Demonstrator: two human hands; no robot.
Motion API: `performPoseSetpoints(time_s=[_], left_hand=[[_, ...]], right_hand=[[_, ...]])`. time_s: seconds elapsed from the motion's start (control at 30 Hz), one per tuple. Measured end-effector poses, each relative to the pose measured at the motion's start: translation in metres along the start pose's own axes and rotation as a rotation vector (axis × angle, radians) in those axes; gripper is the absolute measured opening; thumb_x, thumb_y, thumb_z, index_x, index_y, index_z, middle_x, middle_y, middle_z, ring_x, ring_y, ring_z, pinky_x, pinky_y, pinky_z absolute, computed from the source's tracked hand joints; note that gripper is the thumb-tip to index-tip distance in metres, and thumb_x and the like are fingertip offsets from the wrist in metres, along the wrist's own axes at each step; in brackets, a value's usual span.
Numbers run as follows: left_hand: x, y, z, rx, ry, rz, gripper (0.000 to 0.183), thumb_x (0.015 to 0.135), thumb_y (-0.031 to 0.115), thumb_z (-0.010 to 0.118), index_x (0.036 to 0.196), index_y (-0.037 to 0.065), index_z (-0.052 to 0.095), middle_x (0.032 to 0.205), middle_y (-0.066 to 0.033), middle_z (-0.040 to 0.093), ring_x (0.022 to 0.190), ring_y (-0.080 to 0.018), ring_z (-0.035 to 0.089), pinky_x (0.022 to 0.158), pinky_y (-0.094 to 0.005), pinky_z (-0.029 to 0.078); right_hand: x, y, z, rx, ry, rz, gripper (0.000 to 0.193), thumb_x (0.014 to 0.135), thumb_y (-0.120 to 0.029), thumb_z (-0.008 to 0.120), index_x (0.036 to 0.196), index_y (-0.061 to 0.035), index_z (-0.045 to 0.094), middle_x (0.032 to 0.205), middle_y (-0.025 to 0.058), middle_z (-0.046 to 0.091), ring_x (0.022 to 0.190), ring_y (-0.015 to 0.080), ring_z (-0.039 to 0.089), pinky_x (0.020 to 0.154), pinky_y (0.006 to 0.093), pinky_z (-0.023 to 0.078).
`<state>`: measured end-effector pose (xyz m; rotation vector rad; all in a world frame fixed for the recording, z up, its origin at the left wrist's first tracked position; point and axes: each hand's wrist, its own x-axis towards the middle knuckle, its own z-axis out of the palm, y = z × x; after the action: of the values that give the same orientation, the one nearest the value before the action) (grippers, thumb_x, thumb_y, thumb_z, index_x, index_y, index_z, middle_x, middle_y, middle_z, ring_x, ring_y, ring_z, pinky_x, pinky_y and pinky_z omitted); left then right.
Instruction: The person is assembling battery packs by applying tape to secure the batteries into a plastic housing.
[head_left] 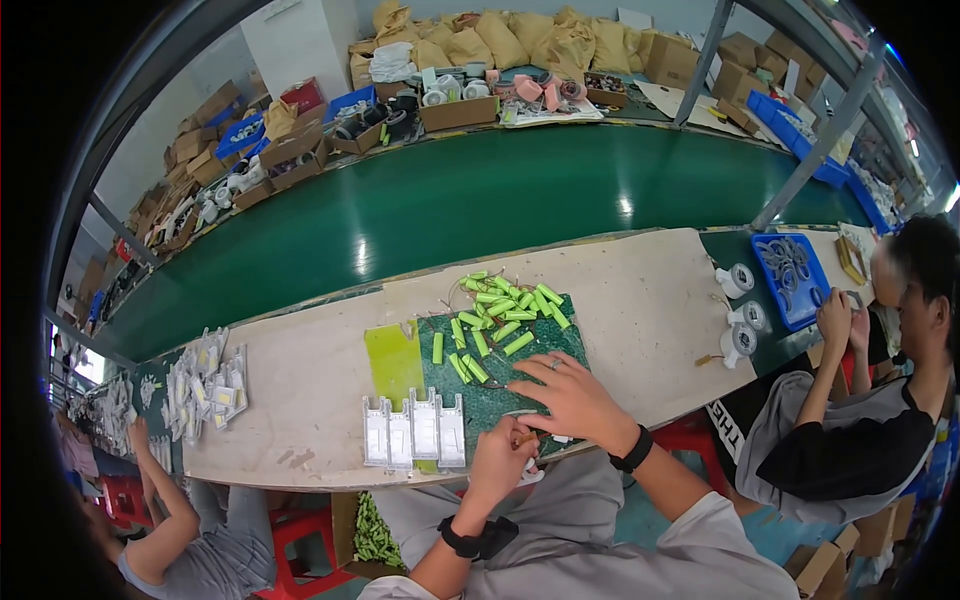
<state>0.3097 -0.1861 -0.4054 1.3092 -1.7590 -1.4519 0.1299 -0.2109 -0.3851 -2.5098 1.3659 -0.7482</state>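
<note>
Close to the table's front edge, my left hand (500,462) is closed in a pinch. What it grips is small and mostly hidden by the fingers; a bit of white shows beside it. My right hand (572,398) is just right of it, palm down over a dark green mat (558,345), its fingers stretched apart. Beyond the fingertips lies a loose pile of lime-green cylindrical battery cells (500,300), some with thin wires. White rectangular plastic housings (413,432) stand in a row left of my left hand, partly over a yellow-green sheet (394,358).
Many white parts (207,388) are heaped at the table's left. Round white lamp heads (742,342) and a blue tray (790,278) of grey rings lie at the right, by a seated co-worker (870,400). Another person (205,530) sits at left. Below stands a box of green cells (375,530).
</note>
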Motion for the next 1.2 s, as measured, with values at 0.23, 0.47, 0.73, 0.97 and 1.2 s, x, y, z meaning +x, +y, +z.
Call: performPoseSetpoints(time_s=[0.23, 0.47, 0.73, 0.97, 1.2], left_hand=[[-0.001, 0.006, 0.000, -0.089, -0.025, -0.074, 0.012, 0.083, -0.006, 0.063, 0.091, -0.007, 0.055, 0.072, -0.0134, 0.068, 0.054, -0.0162, 0.065, 0.049, -0.0297, 0.051], [-0.003, 0.005, 0.000, -0.080, -0.018, -0.060, 0.010, 0.083, -0.006, 0.063, 0.089, -0.007, 0.055, 0.070, -0.0133, 0.068, 0.052, -0.0156, 0.064, 0.047, -0.0297, 0.050], [0.000, 0.011, 0.000, -0.072, -0.044, -0.071, 0.010, 0.083, -0.006, 0.063, 0.088, -0.006, 0.054, 0.069, -0.0133, 0.067, 0.053, -0.0156, 0.065, 0.047, -0.0292, 0.050], [0.006, 0.020, -0.028, -0.349, -0.244, -0.116, 0.012, 0.086, -0.008, 0.060, 0.093, -0.003, 0.052, 0.072, -0.0099, 0.064, 0.052, -0.0153, 0.062, 0.044, -0.0267, 0.046], [0.036, 0.084, -0.100, -0.660, -0.677, -0.227, 0.028, 0.094, 0.018, 0.062, 0.114, 0.004, 0.048, 0.082, -0.0137, 0.066, 0.054, -0.0181, 0.063, 0.050, -0.0281, 0.047]], right_hand=[[-0.002, 0.000, 0.002, -0.010, -0.052, 0.036, 0.041, 0.079, -0.034, 0.071, 0.113, -0.0120, 0.065, 0.119, 0.0091, 0.062, 0.111, 0.0275, 0.056, 0.102, 0.0419, 0.039], [-0.002, 0.000, 0.003, -0.021, -0.065, 0.033, 0.038, 0.078, -0.032, 0.071, 0.111, -0.0118, 0.065, 0.114, 0.0077, 0.064, 0.106, 0.0268, 0.058, 0.100, 0.0404, 0.041], [-0.003, 0.003, 0.001, 0.022, -0.115, 0.067, 0.037, 0.078, -0.028, 0.071, 0.109, -0.0094, 0.065, 0.112, 0.0110, 0.062, 0.103, 0.0290, 0.060, 0.099, 0.0408, 0.042], [-0.032, 0.012, -0.037, 0.372, -0.370, 0.208, 0.060, 0.068, -0.013, 0.079, 0.124, -0.0095, 0.057, 0.126, 0.0141, 0.054, 0.113, 0.0333, 0.054, 0.096, 0.0393, 0.045], [0.018, -0.006, -0.132, 0.395, -0.182, 0.055, 0.055, 0.067, -0.012, 0.078, 0.119, -0.0074, 0.061, 0.115, 0.0134, 0.060, 0.103, 0.0331, 0.060, 0.088, 0.0378, 0.049]])
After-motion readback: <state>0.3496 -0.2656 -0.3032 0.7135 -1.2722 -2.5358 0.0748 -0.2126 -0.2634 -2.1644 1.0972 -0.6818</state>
